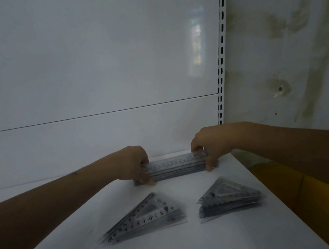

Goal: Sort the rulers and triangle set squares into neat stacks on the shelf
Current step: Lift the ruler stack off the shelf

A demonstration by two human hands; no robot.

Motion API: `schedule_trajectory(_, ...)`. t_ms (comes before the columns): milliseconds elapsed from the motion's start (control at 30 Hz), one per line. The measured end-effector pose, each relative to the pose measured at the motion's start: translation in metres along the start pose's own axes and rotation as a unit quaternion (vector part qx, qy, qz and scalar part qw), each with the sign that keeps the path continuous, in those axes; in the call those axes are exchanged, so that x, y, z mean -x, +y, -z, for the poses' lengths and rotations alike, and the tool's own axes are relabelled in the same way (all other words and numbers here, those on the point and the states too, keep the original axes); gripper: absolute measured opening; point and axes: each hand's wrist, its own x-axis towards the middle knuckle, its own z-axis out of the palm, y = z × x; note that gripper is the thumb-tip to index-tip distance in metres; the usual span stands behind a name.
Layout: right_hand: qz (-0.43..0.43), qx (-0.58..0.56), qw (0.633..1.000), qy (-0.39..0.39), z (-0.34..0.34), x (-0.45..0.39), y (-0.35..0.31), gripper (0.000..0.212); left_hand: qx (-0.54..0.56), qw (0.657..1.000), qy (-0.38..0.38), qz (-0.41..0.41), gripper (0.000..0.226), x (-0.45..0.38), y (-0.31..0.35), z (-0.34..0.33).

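Both hands were on a stack of clear plastic rulers (178, 166) lying crosswise near the back of the white shelf (199, 247). L hand (132, 164) gripped the stack's left end, fingers curled over the top edge w/ the thumb down on the near side, tip touching the shelf. R hand (209, 146) gripped the right end the same way: fingers curled over the top ruler, thumb pressed vs. the near face. So each hand was clamped on one end, the stack spanning between them.

Rulers looked transparent w/ black scale marks on the top one; the layers below read as grey bands, edges roughly flush, lowest ones sticking out a bit at both ends.

Nearer the person than the grip, 2 more piles sat on the shelf, apart from the rulers and from each other. Below the L hand: a long narrow stack of clear set squares (145, 217), printed digits legible, slightly fanned. Below the R hand: a shorter, taller pile of set squares (228, 199), blurred, markings unreadable.
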Motion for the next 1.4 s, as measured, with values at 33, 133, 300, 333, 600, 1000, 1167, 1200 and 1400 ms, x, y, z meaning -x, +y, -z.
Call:
schedule_trajectory(33,-0.002,-0.002,1.0,0.001,0.0,0.001,0.003,0.06,0.009,1.0,-0.007,0.005,0.048,0.001,-0.004,0.002)
schedule_trajectory(133,-0.001,-0.012,1.0,0.01,-0.001,0.006,0.009,0.052,0.023,1.0,-0.015,0.002,0.037,0.004,-0.012,0.004)
schedule_trajectory(300,-0.003,-0.009,1.0,0.025,-0.005,0.008,0.009,0.048,-0.001,1.0,0.016,0.005,0.03,0.007,-0.01,-0.003)
schedule_trajectory(333,-0.007,-0.013,1.0,0.022,-0.005,0.01,0.01,0.053,-0.007,1.0,0.015,0.006,0.03,0.008,-0.009,-0.002)
schedule_trajectory(600,-0.052,-0.126,0.982,0.131,0.012,0.099,0.008,0.058,0.126,0.99,0.061,-0.012,0.103,0.058,0.015,0.034)
schedule_trajectory(1000,-0.078,-0.107,0.99,-0.038,-0.039,0.144,-0.017,0.077,-0.059,0.994,-0.038,-0.082,0.072,0.048,0.129,-0.02)
schedule_trajectory(1167,-0.036,-0.105,0.994,0.017,-0.042,0.13,-0.022,0.054,-0.112,0.991,-0.051,-0.057,0.045,0.046,0.139,-0.014)
schedule_trajectory(1200,-0.033,-0.099,0.994,0.02,-0.041,0.127,-0.022,0.052,-0.123,0.99,-0.052,-0.055,0.043,0.047,0.141,-0.013)
schedule_trajectory(1400,-0.022,-0.063,0.998,0.009,-0.034,0.114,-0.025,0.047,-0.133,0.987,-0.06,-0.07,0.042,0.043,0.148,-0.016)
